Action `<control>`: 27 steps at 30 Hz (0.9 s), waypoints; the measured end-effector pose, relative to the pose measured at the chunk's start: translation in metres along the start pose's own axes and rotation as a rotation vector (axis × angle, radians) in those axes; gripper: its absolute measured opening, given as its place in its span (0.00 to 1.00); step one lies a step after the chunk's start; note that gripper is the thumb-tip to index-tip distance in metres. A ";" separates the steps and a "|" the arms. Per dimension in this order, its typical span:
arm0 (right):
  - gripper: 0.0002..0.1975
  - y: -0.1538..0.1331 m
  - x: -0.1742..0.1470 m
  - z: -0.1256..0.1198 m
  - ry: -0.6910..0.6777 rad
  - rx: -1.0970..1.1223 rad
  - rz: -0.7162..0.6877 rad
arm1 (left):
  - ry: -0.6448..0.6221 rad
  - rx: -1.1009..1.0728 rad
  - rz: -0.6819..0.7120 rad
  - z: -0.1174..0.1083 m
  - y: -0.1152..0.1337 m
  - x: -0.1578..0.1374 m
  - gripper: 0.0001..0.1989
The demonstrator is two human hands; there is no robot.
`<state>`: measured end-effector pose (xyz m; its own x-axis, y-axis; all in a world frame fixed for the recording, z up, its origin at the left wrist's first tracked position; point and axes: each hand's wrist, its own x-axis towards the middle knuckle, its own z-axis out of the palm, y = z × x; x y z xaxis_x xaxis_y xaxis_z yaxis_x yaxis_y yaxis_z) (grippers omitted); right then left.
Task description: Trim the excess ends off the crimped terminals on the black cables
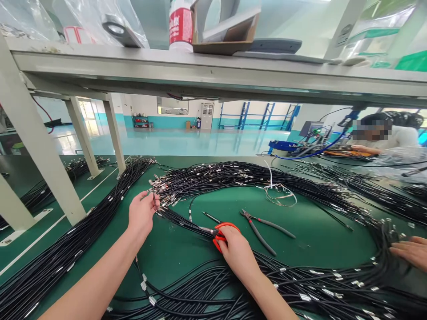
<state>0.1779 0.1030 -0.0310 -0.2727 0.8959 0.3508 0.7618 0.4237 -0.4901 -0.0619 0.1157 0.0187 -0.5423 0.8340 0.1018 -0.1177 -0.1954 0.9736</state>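
My left hand (143, 212) is closed, pinching the end of a black cable (154, 198) beside the metal tips of a large cable bundle (213, 178). In my right hand (235, 246) is a pair of scissors (227, 228) with red handles, its blades pointing left over a thin strand of black cables (182, 221). Whether the blades touch those cables I cannot tell. Just right of the scissors, cutting pliers (256, 222) with dark grips lie with handles spread. Above the scissors rests a slim dark pen-like tool (211, 216).
Another long cable bundle (83, 235) runs along the left, and more cables (187, 293) cover the front of the green table (213, 204). At the right edge, another person's hand (410, 251) touches cables. A shelf beam (213, 73) crosses above; a co-worker (393, 133) sits behind.
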 end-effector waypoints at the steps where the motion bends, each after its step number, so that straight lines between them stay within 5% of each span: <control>1: 0.07 -0.001 0.000 -0.002 0.047 0.085 0.017 | -0.054 -0.021 -0.021 0.001 0.003 -0.007 0.08; 5: 0.05 -0.015 -0.002 -0.019 0.185 0.581 0.162 | -0.330 0.010 -0.093 0.005 0.006 -0.054 0.09; 7: 0.09 -0.026 -0.004 -0.027 0.114 0.843 0.232 | -0.509 0.235 -0.034 0.007 0.003 -0.081 0.09; 10: 0.13 -0.039 -0.007 -0.032 -0.043 1.069 0.289 | -0.588 0.439 0.116 0.010 -0.001 -0.108 0.11; 13: 0.12 -0.044 -0.010 -0.031 -0.128 1.123 0.305 | -0.618 0.472 0.110 0.010 -0.001 -0.116 0.13; 18: 0.12 -0.050 -0.014 -0.028 -0.169 1.184 0.341 | -0.717 0.449 -0.134 0.013 0.010 -0.114 0.16; 27: 0.14 -0.060 -0.018 -0.023 -0.246 1.176 0.405 | -0.736 0.408 -0.229 0.014 0.018 -0.113 0.10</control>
<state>0.1507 0.0580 0.0105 -0.3407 0.9363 -0.0849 -0.1301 -0.1364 -0.9821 0.0089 0.0249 0.0277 0.1499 0.9792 -0.1369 0.2255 0.1009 0.9690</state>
